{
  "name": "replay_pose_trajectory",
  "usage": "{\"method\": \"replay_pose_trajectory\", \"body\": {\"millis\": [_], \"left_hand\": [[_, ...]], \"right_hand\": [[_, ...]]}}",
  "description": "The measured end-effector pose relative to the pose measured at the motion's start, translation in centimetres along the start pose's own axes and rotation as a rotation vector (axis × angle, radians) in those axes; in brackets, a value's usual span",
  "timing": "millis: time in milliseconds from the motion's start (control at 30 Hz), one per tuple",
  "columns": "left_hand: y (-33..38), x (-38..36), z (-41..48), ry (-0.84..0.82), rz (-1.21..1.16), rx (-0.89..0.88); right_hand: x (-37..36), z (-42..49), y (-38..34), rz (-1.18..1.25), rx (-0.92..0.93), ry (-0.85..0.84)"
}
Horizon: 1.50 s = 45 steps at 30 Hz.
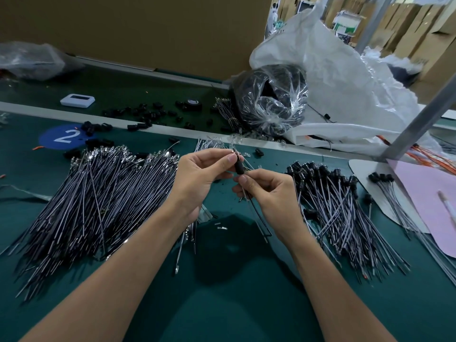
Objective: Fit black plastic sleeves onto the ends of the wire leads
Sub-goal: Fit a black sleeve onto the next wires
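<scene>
Green mat (222,304), wire piles (98,193), cardboard wall (148,28).

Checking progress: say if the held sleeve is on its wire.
On: wire exits below the black sleeve, into the right hand.

A green-matted workbench (222,304) carries a broad heap of bare wire leads (98,198) at left and sleeved leads (333,213) at right. Loose black sleeves (145,114), a tape roll (193,103) and a clear bag (271,99) lie farther back, with a pink sheet (429,193) at far right.
</scene>
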<state>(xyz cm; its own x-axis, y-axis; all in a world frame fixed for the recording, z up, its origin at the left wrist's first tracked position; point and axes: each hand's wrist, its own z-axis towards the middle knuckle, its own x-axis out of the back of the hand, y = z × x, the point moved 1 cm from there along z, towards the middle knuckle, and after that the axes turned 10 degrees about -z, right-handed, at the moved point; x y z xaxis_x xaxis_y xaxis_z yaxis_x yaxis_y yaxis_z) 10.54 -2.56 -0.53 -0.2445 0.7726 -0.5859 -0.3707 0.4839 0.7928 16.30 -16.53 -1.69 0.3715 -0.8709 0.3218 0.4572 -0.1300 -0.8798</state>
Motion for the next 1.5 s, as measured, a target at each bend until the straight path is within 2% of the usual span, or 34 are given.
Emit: {"method": "replay_pose_trajectory", "body": {"millis": [333, 700, 1500], "left_hand": [[-0.17, -0.04, 0.06, 0.018, 0.080, -0.039], [-0.06, 0.23, 0.09, 0.031, -0.010, -0.045], [0.28, 0.21, -0.09, -0.020, 0.050, -0.072]], "right_hand": [[-0.33, -0.23, -0.11, -0.182, 0.095, 0.102], [-0.70, -0.51, -0.25, -0.159, 0.097, 0.164], [-0.64, -0.55, -0.51, -0.144, 0.071, 0.122]]}}
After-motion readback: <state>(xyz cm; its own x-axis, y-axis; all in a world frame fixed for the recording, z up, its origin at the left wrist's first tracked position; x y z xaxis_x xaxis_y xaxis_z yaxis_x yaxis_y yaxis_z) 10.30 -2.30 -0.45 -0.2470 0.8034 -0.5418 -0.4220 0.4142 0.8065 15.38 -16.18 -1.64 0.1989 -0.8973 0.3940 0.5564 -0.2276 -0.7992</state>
